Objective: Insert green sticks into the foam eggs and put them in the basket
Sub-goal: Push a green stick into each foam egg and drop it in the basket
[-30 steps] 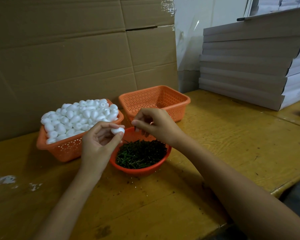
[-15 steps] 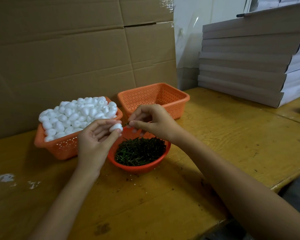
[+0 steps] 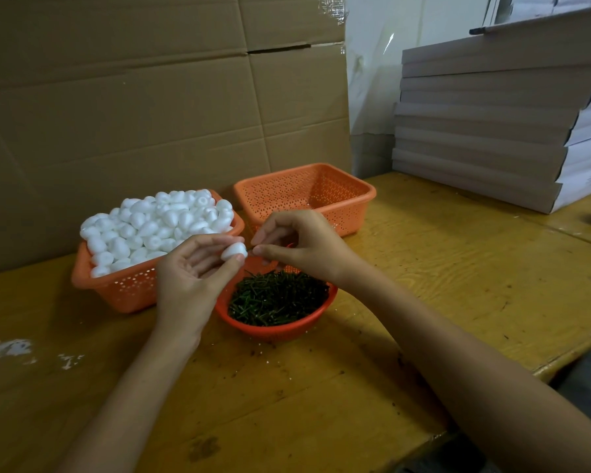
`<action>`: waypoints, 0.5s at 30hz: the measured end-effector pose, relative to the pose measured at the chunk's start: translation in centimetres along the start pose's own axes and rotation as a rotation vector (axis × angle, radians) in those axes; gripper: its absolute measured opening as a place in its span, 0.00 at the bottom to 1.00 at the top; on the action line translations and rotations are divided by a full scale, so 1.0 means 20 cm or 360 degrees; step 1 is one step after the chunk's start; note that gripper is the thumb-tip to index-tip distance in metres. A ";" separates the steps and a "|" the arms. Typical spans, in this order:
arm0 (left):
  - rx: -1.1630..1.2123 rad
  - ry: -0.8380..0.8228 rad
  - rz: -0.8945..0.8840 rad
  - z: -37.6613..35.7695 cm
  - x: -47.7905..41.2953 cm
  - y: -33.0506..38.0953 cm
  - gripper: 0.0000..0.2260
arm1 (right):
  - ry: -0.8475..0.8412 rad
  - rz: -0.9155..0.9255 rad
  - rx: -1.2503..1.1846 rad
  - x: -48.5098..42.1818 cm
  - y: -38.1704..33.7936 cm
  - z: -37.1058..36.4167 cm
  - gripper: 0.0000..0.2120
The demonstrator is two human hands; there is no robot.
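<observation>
Foam egg sits pinched in the left hand above the green sticks, near the far edge of the table; the right hand, thumb and finger pinched, has closed in until nearly touching it, so insertion looks imminent. Whether a stick is in that pinch is too fine to tell.

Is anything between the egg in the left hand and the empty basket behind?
Only the right hand, pinching a stick at the egg held by the left hand, hovers before the near rim of the empty basket. Nothing else visible.
</observation>
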State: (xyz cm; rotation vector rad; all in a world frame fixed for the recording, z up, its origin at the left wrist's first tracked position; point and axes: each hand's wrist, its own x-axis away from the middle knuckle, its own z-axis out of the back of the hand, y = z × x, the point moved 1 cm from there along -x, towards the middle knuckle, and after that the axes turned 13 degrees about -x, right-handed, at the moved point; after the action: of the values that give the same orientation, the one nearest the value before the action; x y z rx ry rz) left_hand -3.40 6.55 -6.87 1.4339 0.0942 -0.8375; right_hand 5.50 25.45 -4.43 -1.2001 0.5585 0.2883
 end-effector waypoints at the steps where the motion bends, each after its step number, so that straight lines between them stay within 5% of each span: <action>1: 0.0000 0.0000 -0.0005 0.00 0.00 0.00 0.13 | 0.0005 0.0029 0.0075 0.00 0.00 0.00 0.06; 15: 0.0083 0.0013 -0.0015 0.00 0.00 0.01 0.12 | 0.0063 0.0109 0.0503 0.00 -0.01 -0.02 0.05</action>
State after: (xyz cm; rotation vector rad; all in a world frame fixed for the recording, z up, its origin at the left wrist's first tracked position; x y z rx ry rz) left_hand -3.29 6.43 -6.67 1.4870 0.0861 -0.8472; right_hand 5.57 24.99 -4.43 -0.8842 0.6544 0.2246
